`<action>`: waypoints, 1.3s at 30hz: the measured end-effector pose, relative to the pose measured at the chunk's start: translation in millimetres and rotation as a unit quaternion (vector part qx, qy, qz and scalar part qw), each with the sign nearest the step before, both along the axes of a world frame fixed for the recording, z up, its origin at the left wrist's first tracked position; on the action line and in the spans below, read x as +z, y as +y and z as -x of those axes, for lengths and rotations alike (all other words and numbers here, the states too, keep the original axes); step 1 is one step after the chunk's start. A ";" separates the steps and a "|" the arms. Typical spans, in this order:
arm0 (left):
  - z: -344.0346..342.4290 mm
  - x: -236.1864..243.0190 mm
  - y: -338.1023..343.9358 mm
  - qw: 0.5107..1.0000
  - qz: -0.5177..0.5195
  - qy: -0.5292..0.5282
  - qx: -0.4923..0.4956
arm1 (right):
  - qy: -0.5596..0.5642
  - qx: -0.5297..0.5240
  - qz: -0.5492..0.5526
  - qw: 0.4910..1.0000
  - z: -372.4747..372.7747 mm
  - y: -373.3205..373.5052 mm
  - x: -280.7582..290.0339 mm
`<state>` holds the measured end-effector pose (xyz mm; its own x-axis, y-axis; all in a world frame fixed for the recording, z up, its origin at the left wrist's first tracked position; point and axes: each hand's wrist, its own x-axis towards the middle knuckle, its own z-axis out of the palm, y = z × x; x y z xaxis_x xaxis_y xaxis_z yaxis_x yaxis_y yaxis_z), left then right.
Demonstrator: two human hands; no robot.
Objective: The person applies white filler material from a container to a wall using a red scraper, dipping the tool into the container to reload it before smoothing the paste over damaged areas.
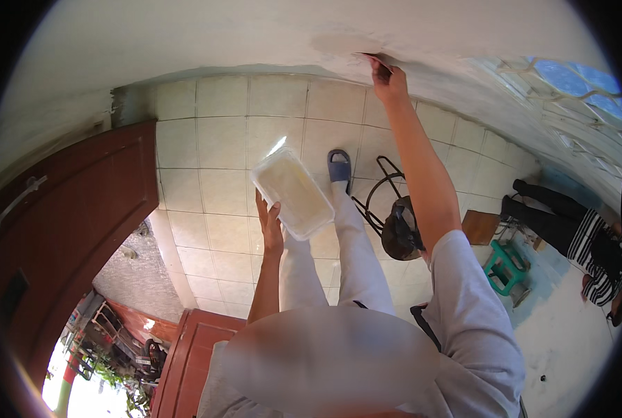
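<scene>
My left hand grips a clear plastic tub by its near left side, the thumb over the rim. Pale cream paste lies inside the tub. My right arm reaches far forward, and my right hand is closed on a thin, flat, dark reddish scraper. The scraper's edge is against or very close to the white wall; contact cannot be made out. Beside it on the wall is a slightly darker, beige patch.
A dark red door stands at the left by a doorway. Right of my legs is a black metal-framed stool with a dark bag-like thing. Farther right are a green plastic stool, another person and a grilled window.
</scene>
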<state>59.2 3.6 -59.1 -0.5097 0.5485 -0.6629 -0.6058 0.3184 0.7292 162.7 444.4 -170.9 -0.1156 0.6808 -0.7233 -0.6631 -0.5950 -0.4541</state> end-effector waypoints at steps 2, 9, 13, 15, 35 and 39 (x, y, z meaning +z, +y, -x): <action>4.7 2.3 -5.3 1.000 0.002 0.000 0.001 | 0.037 -0.033 -0.018 0.999 -31.3 -13.9 13.7; 2.5 0.0 2.2 1.000 -0.016 0.004 0.006 | -0.139 -0.034 0.035 0.989 -97.9 -61.4 -5.2; 1.2 1.6 5.3 1.000 -0.011 -0.003 0.011 | -0.152 0.150 0.022 0.977 -50.6 -72.3 -31.1; -0.4 -0.2 5.9 1.000 -0.019 0.003 0.018 | -0.106 0.137 0.047 0.984 -15.2 -65.2 -43.0; -6.4 8.1 10.4 1.000 -0.014 -0.012 0.019 | 0.077 -0.104 -0.047 0.990 -97.2 -51.7 7.9; -2.9 6.4 8.8 1.000 -0.024 -0.007 0.014 | 0.045 0.028 0.007 0.999 -37.8 -72.9 -42.1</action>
<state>62.1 12.3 -52.8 -0.5170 0.5655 -0.6426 -0.6237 0.2652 0.7353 200.5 371.5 -213.0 -0.2176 0.6619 -0.7173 -0.6664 -0.6377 -0.3863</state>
